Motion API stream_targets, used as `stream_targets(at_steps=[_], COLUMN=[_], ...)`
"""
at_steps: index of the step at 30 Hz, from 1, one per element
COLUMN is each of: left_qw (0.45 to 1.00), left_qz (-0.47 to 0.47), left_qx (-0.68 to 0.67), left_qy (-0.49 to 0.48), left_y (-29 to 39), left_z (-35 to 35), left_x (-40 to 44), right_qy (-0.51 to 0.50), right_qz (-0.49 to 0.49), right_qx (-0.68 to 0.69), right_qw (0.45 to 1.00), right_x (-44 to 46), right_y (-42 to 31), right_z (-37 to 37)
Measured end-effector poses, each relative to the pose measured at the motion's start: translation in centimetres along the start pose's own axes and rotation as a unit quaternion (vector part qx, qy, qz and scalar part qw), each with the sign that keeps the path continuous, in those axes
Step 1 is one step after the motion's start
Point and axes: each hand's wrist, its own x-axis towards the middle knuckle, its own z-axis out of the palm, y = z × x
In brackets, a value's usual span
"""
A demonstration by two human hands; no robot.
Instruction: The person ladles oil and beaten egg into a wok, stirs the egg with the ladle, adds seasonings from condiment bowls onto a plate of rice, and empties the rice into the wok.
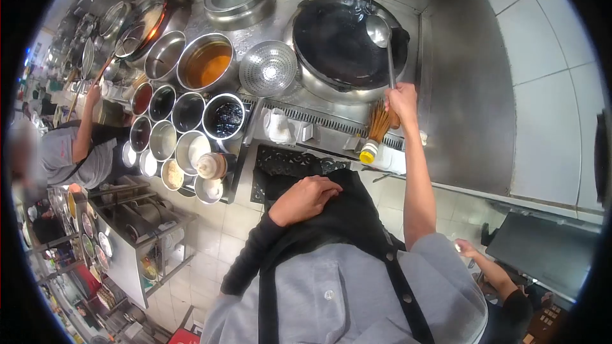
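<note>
My right hand point(401, 101) is wrapped round the handle of a metal ladle point(378, 31). The ladle's bowl rests at the far right side of a large black wok point(335, 41). Just below that hand is a bamboo wok brush point(379, 121), and a bottle with a yellow cap point(368, 153) lies close by. My left hand point(307, 200) lies against the black apron point(338, 207), holding nothing, its fingers loosely stretched out.
Left of the wok sit a perforated strainer point(268, 68), a pot of amber liquid point(206, 65) and several seasoning containers point(224, 116). A white cloth point(276, 126) lies on the stove's front ledge. One co-worker point(86, 153) stands at left; another person's arm point(494, 271) shows lower right.
</note>
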Motion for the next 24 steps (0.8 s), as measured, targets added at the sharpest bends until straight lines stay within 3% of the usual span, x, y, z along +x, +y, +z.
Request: stream_targets(at_steps=[4, 8, 10, 12, 17, 20, 24], left_qw=[1.000, 0.999, 0.999, 0.999, 0.998, 0.998, 0.999], left_qz=[0.006, 0.020, 0.022, 0.023, 0.024, 0.025, 0.035], left_qx=[-0.001, 0.003, 0.000, -0.002, -0.006, -0.009, -0.005], left_qy=[-0.019, -0.026, -0.028, -0.031, -0.052, -0.056, -0.034], left_y=[0.3, 0.6, 0.9, 1.1, 1.1, 0.9, 0.8], left_z=[0.1, 0.2, 0.1, 0.2, 0.5, 0.8, 0.7], left_x=[0.4, 0.8, 1.1, 1.3, 1.5, 1.4, 1.0], right_qy=[-0.051, -0.128, -0.164, -0.185, -0.219, -0.138, 0.006], right_qz=[0.018, 0.088, 0.155, 0.223, 0.191, 0.132, -0.004], right_qx=[0.074, 0.234, 0.334, 0.466, 0.544, 0.519, 0.176], right_qw=[0.996, 0.960, 0.915, 0.836, 0.787, 0.833, 0.984], right_x=[-0.1, -1.5, -2.1, -1.8, 1.4, 3.7, 1.0], right_y=[0.7, 0.8, 0.0, 0.2, -1.9, -3.2, -5.3], right_z=[0.9, 1.8, 2.0, 3.0, 5.5, 6.3, 2.7])
